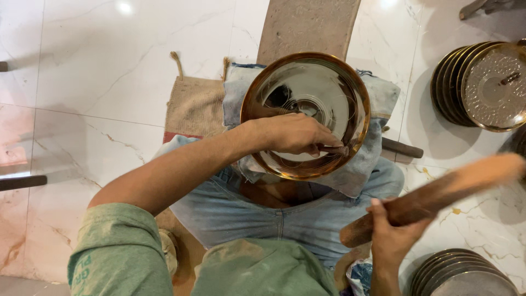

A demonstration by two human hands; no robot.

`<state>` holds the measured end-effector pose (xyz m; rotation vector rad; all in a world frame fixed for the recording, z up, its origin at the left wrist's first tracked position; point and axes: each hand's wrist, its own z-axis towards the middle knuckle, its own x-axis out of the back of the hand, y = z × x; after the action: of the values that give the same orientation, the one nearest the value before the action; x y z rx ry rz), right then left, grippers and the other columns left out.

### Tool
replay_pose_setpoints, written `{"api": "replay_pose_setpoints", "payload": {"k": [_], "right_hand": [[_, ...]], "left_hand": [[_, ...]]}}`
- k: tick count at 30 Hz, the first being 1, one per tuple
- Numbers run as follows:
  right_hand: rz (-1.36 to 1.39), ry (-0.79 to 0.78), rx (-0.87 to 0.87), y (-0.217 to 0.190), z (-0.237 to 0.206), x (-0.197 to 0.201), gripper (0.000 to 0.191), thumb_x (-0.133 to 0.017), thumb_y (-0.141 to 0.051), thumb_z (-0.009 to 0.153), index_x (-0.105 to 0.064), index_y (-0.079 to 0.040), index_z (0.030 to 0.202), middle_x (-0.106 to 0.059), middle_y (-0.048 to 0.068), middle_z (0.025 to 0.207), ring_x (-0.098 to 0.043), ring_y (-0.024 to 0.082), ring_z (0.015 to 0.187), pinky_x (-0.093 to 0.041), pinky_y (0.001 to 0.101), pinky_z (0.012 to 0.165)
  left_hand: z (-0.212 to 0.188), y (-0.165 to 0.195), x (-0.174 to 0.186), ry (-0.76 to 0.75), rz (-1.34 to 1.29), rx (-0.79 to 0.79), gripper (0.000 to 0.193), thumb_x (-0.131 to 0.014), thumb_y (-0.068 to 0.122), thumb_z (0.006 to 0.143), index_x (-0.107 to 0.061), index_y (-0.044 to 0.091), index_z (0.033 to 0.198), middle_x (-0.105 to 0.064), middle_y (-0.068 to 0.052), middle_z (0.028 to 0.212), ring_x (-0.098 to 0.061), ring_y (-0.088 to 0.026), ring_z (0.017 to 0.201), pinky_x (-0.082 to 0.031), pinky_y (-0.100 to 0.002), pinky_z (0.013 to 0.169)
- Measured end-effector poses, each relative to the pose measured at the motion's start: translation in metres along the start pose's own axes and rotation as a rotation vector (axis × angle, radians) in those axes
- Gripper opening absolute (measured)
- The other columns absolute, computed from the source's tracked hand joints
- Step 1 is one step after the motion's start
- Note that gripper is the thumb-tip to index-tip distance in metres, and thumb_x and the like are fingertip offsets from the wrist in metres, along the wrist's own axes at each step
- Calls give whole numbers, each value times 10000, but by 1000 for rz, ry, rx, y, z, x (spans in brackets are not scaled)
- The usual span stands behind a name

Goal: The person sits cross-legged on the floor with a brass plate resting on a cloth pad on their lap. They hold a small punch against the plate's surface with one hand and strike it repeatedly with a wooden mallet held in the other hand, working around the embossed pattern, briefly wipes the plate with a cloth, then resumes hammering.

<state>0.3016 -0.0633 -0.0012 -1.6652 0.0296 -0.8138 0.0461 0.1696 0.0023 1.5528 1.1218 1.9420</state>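
A shiny round brass plate (285,77) rests on folded denim cloth (378,93) over my lap. My left hand (293,133) lies on the plate's lower part, fingers closed around a small dark punch tool (334,149) whose tip touches the plate near its right rim. My right hand (393,235) grips a long wooden mallet (438,194), raised and blurred, to the right of the plate and apart from it.
A stack of brass plates (482,85) stands at the upper right, another stack (460,274) at the lower right. Burlap sacking (192,107) lies on the white marble floor (98,71). A wooden block (307,24) extends beyond the plate. A dark handle (402,148) pokes out from under the denim.
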Motion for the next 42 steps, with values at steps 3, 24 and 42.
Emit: {"api": "replay_pose_setpoints", "payload": {"k": [3, 24, 42], "right_hand": [[-307, -135, -47, 2, 1, -8, 892, -858, -93, 833, -358, -54, 1571, -714, 108, 1021, -700, 198, 941, -567, 351, 870], [-1369, -702, 881, -243, 117, -28, 937, -683, -116, 878, -236, -440, 1635, -643, 70, 985, -705, 254, 755, -607, 399, 629], [-1058, -638, 1102, -261, 117, -39, 831, -652, -65, 896, -371, -384, 1610, -646, 94, 955, -699, 257, 707, -592, 400, 591]], "left_hand": [[-2, 3, 3, 43, -7, -17, 530, -751, 142, 853, -628, 118, 1367, -681, -82, 1340, -653, -328, 1186, -533, -452, 940], [-37, 52, -77, 1151, -177, 590, 310, -671, 56, 942, -568, 17, 1232, -695, -183, 1023, -706, -354, 926, -558, -449, 782], [-24, 59, -99, 1413, -154, 663, 240, -716, 42, 973, -497, -21, 1048, -631, -149, 868, -662, -311, 771, -536, -412, 710]]}}
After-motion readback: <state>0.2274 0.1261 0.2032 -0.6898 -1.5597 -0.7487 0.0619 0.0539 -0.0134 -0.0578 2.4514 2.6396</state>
